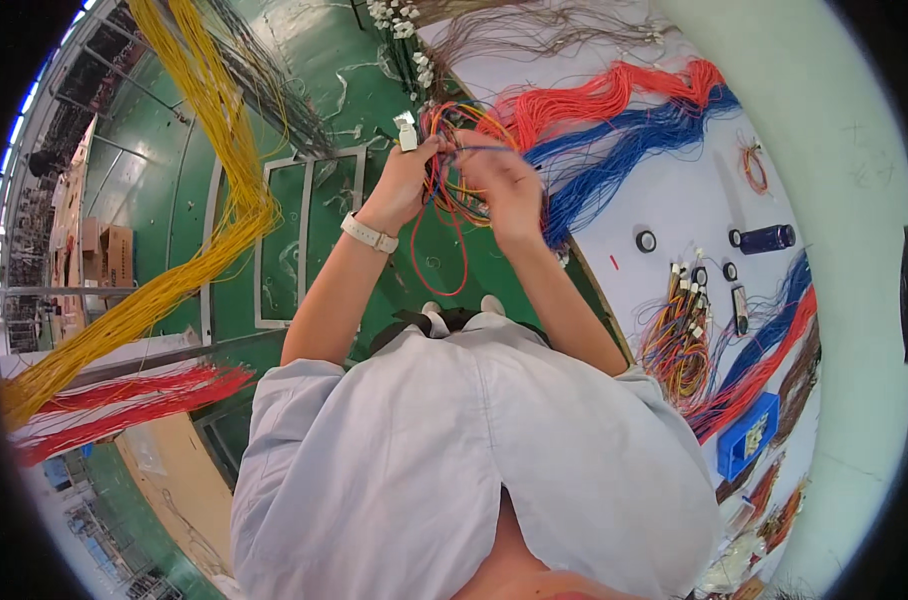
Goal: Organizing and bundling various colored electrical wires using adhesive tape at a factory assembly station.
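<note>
In front of me, over the green floor, my left hand (404, 182) is closed around a coiled wire harness (437, 178) of red, yellow, orange and blue wires. A white connector (407, 135) sticks up beside its thumb. My right hand (506, 192) is at the right side of the coil, slightly blurred, its fingers curled. A blue wire (484, 149) runs from the coil across these fingers, seemingly pinched there. One red wire loop (464, 288) hangs below both hands. The wires between the palms are partly hidden.
On the white table (709, 195) to the right lie red wires (614, 95), blue wires (629, 150), tape rolls (646, 241), a dark bottle (767, 239), finished-looking harnesses (679, 345) and a blue bin (734, 450). Yellow wires (229, 150) drape over a metal frame at left.
</note>
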Motion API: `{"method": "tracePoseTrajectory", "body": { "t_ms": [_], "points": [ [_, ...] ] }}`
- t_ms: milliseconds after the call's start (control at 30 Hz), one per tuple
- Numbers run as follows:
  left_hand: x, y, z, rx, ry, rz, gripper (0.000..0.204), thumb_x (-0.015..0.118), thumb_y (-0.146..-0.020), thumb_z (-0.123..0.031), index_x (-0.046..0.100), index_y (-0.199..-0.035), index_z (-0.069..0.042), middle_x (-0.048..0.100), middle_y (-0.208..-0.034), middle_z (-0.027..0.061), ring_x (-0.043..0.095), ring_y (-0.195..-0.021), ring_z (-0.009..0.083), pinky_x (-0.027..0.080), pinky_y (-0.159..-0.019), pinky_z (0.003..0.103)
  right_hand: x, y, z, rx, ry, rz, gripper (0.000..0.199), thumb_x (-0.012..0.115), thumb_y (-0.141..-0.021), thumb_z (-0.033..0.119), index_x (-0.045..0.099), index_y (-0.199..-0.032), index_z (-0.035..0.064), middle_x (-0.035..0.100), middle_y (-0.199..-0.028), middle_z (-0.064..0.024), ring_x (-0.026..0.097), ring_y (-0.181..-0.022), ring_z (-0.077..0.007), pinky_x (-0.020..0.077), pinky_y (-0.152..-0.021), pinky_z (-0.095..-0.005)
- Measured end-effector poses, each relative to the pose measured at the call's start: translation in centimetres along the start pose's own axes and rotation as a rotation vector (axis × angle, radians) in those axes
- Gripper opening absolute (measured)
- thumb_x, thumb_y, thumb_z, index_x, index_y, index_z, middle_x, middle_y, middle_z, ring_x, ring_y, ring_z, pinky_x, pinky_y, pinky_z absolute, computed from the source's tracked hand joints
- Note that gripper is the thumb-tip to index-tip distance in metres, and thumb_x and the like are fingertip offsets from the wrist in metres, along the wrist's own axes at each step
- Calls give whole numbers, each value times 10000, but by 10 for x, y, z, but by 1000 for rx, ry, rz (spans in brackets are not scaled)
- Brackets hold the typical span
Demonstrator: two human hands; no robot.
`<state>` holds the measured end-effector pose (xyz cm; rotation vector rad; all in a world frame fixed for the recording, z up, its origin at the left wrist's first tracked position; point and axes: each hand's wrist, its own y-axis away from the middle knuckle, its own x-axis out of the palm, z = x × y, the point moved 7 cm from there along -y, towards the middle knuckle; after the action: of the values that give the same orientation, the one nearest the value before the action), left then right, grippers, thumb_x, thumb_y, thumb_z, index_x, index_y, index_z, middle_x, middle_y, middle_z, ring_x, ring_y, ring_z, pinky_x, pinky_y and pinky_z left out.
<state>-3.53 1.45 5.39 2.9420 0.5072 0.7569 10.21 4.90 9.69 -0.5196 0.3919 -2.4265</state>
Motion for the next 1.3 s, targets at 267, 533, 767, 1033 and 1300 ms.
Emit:
{"method": "tracePoseTrajectory", "body": {
  "t_ms": [267, 533, 767, 1033, 1300],
  "points": [
    [-11, 11, 31, -231, 84, -89, 119, 488, -917, -62, 589, -933, -2, 597, -801, 54, 561, -689, 128, 472, -604, 263, 13, -10, -18, 61, 672, 313, 323, 617, -830, 75, 618, -1152, 56, 663, -882, -39, 613, -703, -150, 481, -609, -271],
    [-77, -13, 167, -358, 639, -554, 194, 306, -939, -92, 469, -858, -24, 520, -719, 89, 510, -598, 203, 455, -539, 323, -26, 28, -145, 462, 284, -96, 115, 600, -785, 8, 619, -896, -17, 671, -789, -119, 669, -711, -195, 547, -694, -333],
    [-121, 2, 180, -218, 595, -595, 221, 310, -969, -116, 491, -867, -39, 562, -793, 103, 567, -703, 229, 505, -656, 388, 21, 37, -116, 216, 721, 222, 248, 533, -776, 83, 724, -931, 45, 654, -851, -174, 616, -886, -321, 503, -800, -388],
    [-70, 16, 147, -225, 561, -363, 207, 367, -977, -129, 542, -1005, -20, 622, -989, 103, 622, -877, 229, 536, -790, 371, 8, 2, -126, 237, 899, 349, 262, 627, -791, 236, 700, -760, -13, 627, -1020, -216, 588, -955, -329, 475, -836, -390],
    [-114, 2, 184, -381, 664, -483, 163, 309, -896, -18, 453, -941, 43, 551, -870, 175, 578, -770, 295, 542, -785, 424, 15, 27, -109, 734, -91, -26, 180, 584, -796, 134, 596, -640, 44, 576, -622, -72, 594, -626, -189, 427, -590, -335]
  ]
}}
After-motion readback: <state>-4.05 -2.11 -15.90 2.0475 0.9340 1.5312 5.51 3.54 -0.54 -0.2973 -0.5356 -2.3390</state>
